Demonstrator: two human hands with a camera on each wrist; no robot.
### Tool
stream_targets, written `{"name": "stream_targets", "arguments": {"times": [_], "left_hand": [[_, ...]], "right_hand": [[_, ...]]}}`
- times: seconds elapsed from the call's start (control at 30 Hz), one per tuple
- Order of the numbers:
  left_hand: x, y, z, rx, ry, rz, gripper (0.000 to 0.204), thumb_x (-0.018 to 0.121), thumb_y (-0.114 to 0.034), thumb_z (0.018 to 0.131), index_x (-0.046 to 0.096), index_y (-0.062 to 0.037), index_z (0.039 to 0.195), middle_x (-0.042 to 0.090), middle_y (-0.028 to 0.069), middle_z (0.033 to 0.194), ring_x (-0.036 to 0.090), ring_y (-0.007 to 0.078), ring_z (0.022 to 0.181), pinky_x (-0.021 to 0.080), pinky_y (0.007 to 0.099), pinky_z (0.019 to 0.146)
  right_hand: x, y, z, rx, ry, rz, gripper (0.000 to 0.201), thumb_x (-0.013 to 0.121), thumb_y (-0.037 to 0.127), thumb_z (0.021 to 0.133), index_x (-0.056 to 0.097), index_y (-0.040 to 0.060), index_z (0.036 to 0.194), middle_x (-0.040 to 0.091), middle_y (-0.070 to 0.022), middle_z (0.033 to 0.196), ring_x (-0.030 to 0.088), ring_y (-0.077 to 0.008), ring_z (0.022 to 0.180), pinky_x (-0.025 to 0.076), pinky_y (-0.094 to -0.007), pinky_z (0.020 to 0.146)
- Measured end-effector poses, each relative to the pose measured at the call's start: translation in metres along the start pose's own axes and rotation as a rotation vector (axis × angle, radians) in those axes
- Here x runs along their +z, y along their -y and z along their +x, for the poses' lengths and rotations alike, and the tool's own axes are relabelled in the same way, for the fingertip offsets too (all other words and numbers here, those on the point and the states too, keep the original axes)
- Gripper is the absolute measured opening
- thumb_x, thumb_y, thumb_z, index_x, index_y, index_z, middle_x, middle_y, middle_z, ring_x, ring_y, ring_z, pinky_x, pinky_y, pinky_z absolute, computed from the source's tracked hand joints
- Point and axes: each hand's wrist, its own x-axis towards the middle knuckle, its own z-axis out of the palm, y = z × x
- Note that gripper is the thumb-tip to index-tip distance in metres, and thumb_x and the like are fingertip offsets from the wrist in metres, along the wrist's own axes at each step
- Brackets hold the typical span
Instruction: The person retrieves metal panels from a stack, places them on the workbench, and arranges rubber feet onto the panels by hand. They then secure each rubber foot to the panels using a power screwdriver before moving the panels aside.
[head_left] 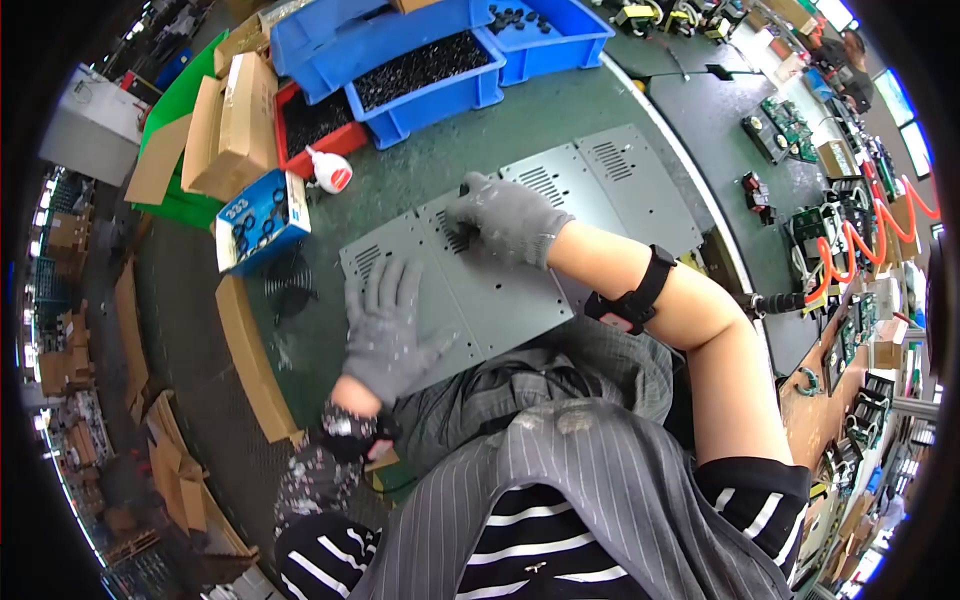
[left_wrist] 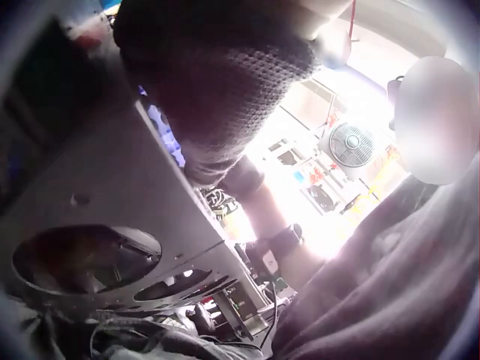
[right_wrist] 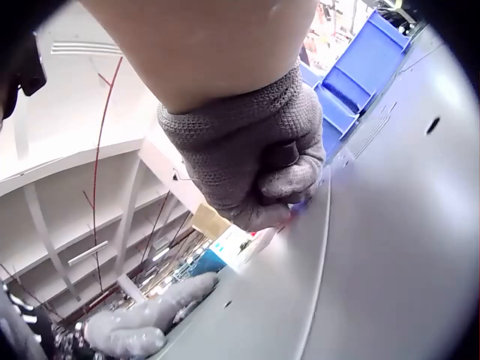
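Observation:
Several grey metal panels [head_left: 500, 287] with slotted vents and small holes lie side by side on the green table. My gloved left hand [head_left: 386, 325] rests flat on the leftmost panel, fingers spread. On the neighbouring panel, close to its vent slots, is my gloved right hand [head_left: 507, 218]. Its fingers are curled, and in the right wrist view a small black part [right_wrist: 281, 154] shows inside the curled fingers, its exact kind hidden by the glove. The fingertips of that right hand are right at the panel's surface.
Behind the panels stand a blue bin [head_left: 425, 78] of small black parts, a red bin [head_left: 345, 138] and a white bottle [head_left: 330, 171] lying tilted. A blue box [head_left: 300, 215] holds black rings. Cardboard boxes [head_left: 232, 130] stand at the left, circuit boards [head_left: 785, 130] on the right bench.

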Motion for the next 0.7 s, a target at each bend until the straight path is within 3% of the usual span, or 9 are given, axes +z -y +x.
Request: {"name": "stream_targets", "arguments": {"times": [0.03,0.1,0.13,0.23,0.27,0.43,0.5,0.63,0.7], "left_hand": [[-0.001,0.002,0.006,-0.001,0.013,-0.013,0.084,0.061,-0.049,0.072,0.031,-0.0020,0.135,0.032,0.0154,0.138,0.024,0.0294,0.132,0.011,0.0518,0.108],[-0.006,0.004,0.021,0.004,0.041,-0.010,0.088,0.062,-0.051,0.072,0.028,-0.0020,0.136,0.030,0.0155,0.139,0.022,0.0294,0.133,0.011,0.0502,0.109],[-0.008,0.003,0.029,0.023,0.058,-0.012,0.093,0.062,-0.053,0.071,0.024,-0.0019,0.138,0.028,0.0156,0.141,0.021,0.0293,0.134,0.011,0.0487,0.109],[-0.013,-0.005,0.052,0.057,0.074,0.029,0.098,0.061,-0.057,0.071,0.019,-0.0017,0.140,0.025,0.0158,0.143,0.019,0.0291,0.135,0.011,0.0474,0.110],[-0.013,-0.007,0.059,0.060,0.109,0.020,0.102,0.061,-0.059,0.071,0.015,-0.0019,0.141,0.021,0.0160,0.146,0.016,0.0288,0.137,0.011,0.0468,0.111],[-0.003,-0.016,0.097,0.097,0.125,0.018,0.102,0.061,-0.059,0.072,0.013,-0.0032,0.142,0.018,0.0167,0.147,0.014,0.0285,0.138,0.010,0.0451,0.111],[0.003,-0.021,0.109,0.169,0.071,-0.091,0.101,0.065,-0.055,0.069,0.017,-0.0018,0.140,0.022,0.0207,0.144,0.019,0.0343,0.135,0.015,0.0466,0.110],[0.001,-0.030,0.120,0.271,0.085,-0.036,0.091,0.063,-0.052,0.072,0.022,-0.0084,0.141,0.028,0.0150,0.143,0.022,0.0324,0.135,0.016,0.0448,0.111],[0.002,-0.025,0.115,0.297,-0.038,-0.054,0.077,0.064,-0.044,0.073,0.034,-0.0103,0.136,0.038,0.0128,0.137,0.031,0.0320,0.130,0.023,0.0434,0.108]], "right_hand": [[0.004,0.003,-0.004,-0.011,0.006,0.013,0.029,0.065,0.016,0.068,0.058,0.0133,0.096,0.051,-0.0172,0.108,0.058,-0.0353,0.084,0.049,-0.0389,0.076],[0.006,0.005,-0.014,-0.017,-0.262,-0.085,0.036,0.062,0.024,0.072,0.056,0.0156,0.106,0.050,-0.0174,0.108,0.058,-0.0339,0.087,0.049,-0.0398,0.076],[0.004,0.001,-0.020,-0.027,-0.200,-0.133,0.052,0.060,0.039,0.076,0.049,0.0164,0.121,0.048,-0.0181,0.117,0.055,-0.0337,0.098,0.047,-0.0424,0.081],[-0.006,-0.008,-0.048,-0.024,-0.244,-0.209,0.069,0.059,0.052,0.075,0.041,0.0166,0.131,0.045,-0.0179,0.127,0.048,-0.0349,0.111,0.041,-0.0453,0.091],[-0.005,-0.016,-0.057,-0.010,-0.213,-0.210,0.081,0.055,0.061,0.075,0.035,0.0132,0.136,0.039,-0.0187,0.134,0.041,-0.0377,0.120,0.032,-0.0477,0.099],[-0.005,-0.056,-0.098,-0.005,-0.305,-0.255,0.086,0.054,0.065,0.075,0.034,0.0071,0.136,0.036,-0.0205,0.137,0.031,-0.0394,0.128,0.025,-0.0488,0.105],[-0.001,-0.069,-0.109,0.023,-0.339,-0.244,0.088,0.051,0.069,0.074,0.032,0.0105,0.137,0.033,-0.0197,0.139,0.027,-0.0392,0.131,0.020,-0.0505,0.106],[0.000,-0.081,-0.122,0.151,-0.373,-0.278,0.094,0.052,0.071,0.071,0.032,0.0074,0.137,0.031,-0.0206,0.140,0.025,-0.0393,0.132,0.020,-0.0506,0.107],[0.000,-0.084,-0.125,0.183,-0.396,-0.265,0.095,0.053,0.070,0.071,0.031,0.0059,0.137,0.032,-0.0209,0.140,0.026,-0.0385,0.131,0.020,-0.0495,0.107]]}}
